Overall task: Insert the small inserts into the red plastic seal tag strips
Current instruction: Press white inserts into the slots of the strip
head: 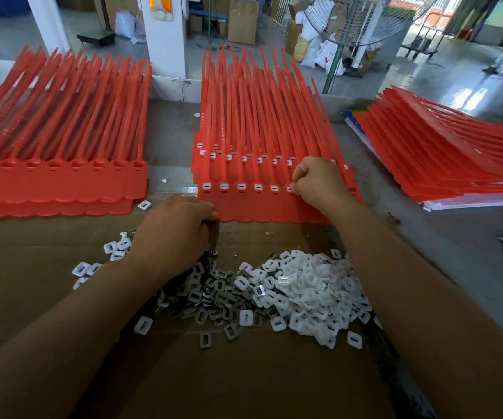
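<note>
A stack of red seal tag strips [244, 204] lies in the middle of the table, tails pointing away from me. Several white inserts sit in the sockets of the top strip's row. My right hand [316, 182] pinches a white insert [290, 189] at a socket near the right end of that row. My left hand [177, 231], fingers curled down, rests at the strip's near edge over a pile of grey metal inserts [211, 300]; what it holds is hidden. A heap of white plastic inserts [310, 294] lies beside them on brown cardboard [244, 373].
A second stack of red strips [56, 176] lies on the left with bare sockets, a third stack [443, 152] on the right over papers. Loose white inserts [145, 204] are scattered on the cardboard. A fan [350, 22], boxes and sacks stand beyond the table.
</note>
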Demonstrator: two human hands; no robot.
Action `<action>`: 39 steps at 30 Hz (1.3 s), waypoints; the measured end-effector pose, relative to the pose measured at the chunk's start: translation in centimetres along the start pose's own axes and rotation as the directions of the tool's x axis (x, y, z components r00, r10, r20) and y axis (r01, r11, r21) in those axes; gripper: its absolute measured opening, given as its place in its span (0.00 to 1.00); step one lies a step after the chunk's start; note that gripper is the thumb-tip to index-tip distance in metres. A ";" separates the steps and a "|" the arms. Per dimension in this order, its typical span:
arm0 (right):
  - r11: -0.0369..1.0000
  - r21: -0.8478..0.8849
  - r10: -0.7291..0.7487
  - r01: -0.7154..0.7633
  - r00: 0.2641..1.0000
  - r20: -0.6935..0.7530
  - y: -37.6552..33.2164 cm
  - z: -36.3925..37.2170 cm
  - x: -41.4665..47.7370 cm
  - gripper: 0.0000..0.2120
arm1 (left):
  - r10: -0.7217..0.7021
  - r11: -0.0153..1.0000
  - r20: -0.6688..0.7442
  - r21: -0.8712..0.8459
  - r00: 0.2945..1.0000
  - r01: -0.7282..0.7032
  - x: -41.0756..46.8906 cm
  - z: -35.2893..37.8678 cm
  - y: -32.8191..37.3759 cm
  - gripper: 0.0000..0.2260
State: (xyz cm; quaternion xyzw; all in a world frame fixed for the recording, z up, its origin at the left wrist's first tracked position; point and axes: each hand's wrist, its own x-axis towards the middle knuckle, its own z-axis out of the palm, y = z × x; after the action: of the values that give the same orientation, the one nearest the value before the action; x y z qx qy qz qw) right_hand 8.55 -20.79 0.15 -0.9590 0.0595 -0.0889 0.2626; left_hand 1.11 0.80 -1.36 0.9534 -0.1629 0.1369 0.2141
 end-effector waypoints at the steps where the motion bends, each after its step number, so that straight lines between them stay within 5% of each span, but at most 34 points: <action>1: 1.000 0.008 0.002 -0.002 1.000 -0.001 0.0 0.0 0.0 0.13 | -0.001 1.000 -0.001 0.002 1.000 0.001 0.0 0.0 0.0 0.14; 21: 0.997 0.057 -0.056 0.056 0.998 -0.012 0.9 -0.1 -0.6 0.13 | -0.023 1.000 0.032 -0.016 0.999 0.023 0.0 -0.1 0.3 0.16; 27: 0.956 0.290 -0.067 0.042 0.995 0.076 0.7 -1.9 -1.9 0.08 | -0.029 0.999 0.023 -0.017 0.999 0.030 -0.1 -0.1 0.3 0.16; 39: 0.969 0.116 -0.245 0.216 0.873 0.422 -0.6 -5.4 -7.3 0.03 | -0.034 0.999 0.035 -0.018 0.999 0.034 -0.2 -0.1 0.4 0.16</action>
State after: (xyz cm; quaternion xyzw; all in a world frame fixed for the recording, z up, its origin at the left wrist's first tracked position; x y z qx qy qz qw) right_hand 0.36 -21.77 4.04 -0.9458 -0.1180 0.0938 0.2877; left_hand 0.78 0.53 -1.17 0.9562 -0.1517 0.1149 0.2223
